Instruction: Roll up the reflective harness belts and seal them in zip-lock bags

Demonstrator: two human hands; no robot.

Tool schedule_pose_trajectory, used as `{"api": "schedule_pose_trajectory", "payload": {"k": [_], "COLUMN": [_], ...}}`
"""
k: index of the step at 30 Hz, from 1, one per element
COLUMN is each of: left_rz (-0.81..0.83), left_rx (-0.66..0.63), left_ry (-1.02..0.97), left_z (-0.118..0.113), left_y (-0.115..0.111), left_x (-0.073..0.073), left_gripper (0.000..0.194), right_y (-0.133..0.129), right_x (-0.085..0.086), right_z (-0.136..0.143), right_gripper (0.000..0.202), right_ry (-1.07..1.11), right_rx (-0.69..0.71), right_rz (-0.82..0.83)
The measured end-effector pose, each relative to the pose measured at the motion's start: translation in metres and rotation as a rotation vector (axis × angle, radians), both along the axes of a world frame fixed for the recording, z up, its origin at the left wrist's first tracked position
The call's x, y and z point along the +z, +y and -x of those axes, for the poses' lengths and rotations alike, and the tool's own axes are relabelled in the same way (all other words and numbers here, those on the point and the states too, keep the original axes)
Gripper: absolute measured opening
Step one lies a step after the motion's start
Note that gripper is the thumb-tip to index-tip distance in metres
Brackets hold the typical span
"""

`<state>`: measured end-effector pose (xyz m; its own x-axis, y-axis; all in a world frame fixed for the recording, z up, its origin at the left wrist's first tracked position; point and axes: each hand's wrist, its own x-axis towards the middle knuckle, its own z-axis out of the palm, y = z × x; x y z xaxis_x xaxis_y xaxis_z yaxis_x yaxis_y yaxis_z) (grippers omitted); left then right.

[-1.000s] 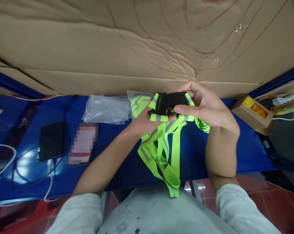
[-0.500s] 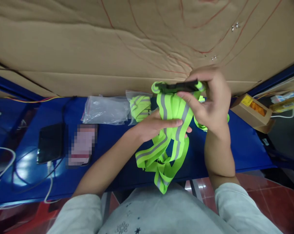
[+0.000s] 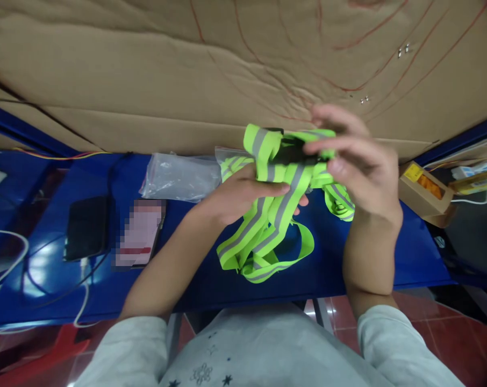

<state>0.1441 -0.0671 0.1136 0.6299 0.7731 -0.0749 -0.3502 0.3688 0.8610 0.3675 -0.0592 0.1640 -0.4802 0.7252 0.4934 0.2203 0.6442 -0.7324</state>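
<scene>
My left hand (image 3: 243,194) is wrapped round a bundle of neon yellow-green straps (image 3: 281,207) with grey stripes, its thumb across the front. Loose loops of the straps hang below it over the blue table. At the top of the bundle is a dark buckle part (image 3: 289,152), blurred. My right hand (image 3: 360,166) is at the right of this upper end, fingers apart and smeared by motion, with fingertips beside the buckle; whether they touch it is unclear.
On the blue table (image 3: 195,279) lie clear plastic bags (image 3: 181,177), a black phone (image 3: 86,228), a pixelated phone (image 3: 141,234) and another strap bundle (image 3: 339,201). A cardboard box (image 3: 424,191) sits at the right. Cardboard (image 3: 147,80) stands behind.
My right hand has shifted right and its fingers have spread from the buckle end. The top straps have folded over, and the hanging loops have swung up. The view has shifted slightly.
</scene>
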Motion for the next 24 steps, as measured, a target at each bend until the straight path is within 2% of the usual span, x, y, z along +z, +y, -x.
{"api": "schedule_pose_trajectory", "payload": {"k": [2, 5, 7, 9, 12, 14, 16, 18, 21, 24], "left_rz": [-0.022, -0.009, 0.009, 0.024, -0.021, -0.151, -0.31, -0.39, -0.432, -0.551], "left_rx": [-0.032, -0.053, -0.055, -0.055, -0.094, -0.19, -0.26, -0.171, 0.135, 0.261], "left_ry": [0.018, 0.016, 0.011, 0.01, 0.037, 0.126, 0.226, 0.209, 0.025, 0.016], "left_z": [-0.002, -0.002, -0.003, -0.004, -0.006, -0.003, 0.003, 0.011, 0.02, 0.029], "left_y": [-0.003, -0.007, -0.008, -0.009, -0.008, -0.005, 0.001, 0.007, 0.011, 0.011], "left_x": [0.001, 0.002, 0.003, 0.003, 0.002, 0.001, 0.0, 0.0, 0.004, 0.011], "left_gripper": [0.026, 0.024, 0.025, 0.024, 0.022, 0.027, 0.04, 0.059, 0.079, 0.099], "right_y": [0.003, 0.008, 0.01, 0.01, 0.009, 0.008, 0.006, 0.001, -0.008, -0.017], "right_x": [-0.007, -0.017, -0.02, -0.02, -0.019, -0.02, -0.02, -0.017, -0.01, -0.002], "right_z": [0.002, 0.005, 0.004, 0.003, 0.004, 0.007, 0.01, 0.012, 0.015, 0.018], "right_gripper": [0.028, 0.052, 0.057, 0.057, 0.048, 0.037, 0.026, 0.021, 0.018, 0.013], "right_ry": [0.123, 0.148, 0.183, 0.214, 0.228, 0.28, 0.342, 0.364, 0.346, 0.319], "right_rx": [-0.05, 0.021, 0.041, 0.019, -0.107, -0.192, -0.237, -0.229, -0.171, -0.172], "right_rz": [0.126, 0.331, 0.386, 0.385, 0.326, 0.267, 0.244, 0.253, 0.239, 0.192]}}
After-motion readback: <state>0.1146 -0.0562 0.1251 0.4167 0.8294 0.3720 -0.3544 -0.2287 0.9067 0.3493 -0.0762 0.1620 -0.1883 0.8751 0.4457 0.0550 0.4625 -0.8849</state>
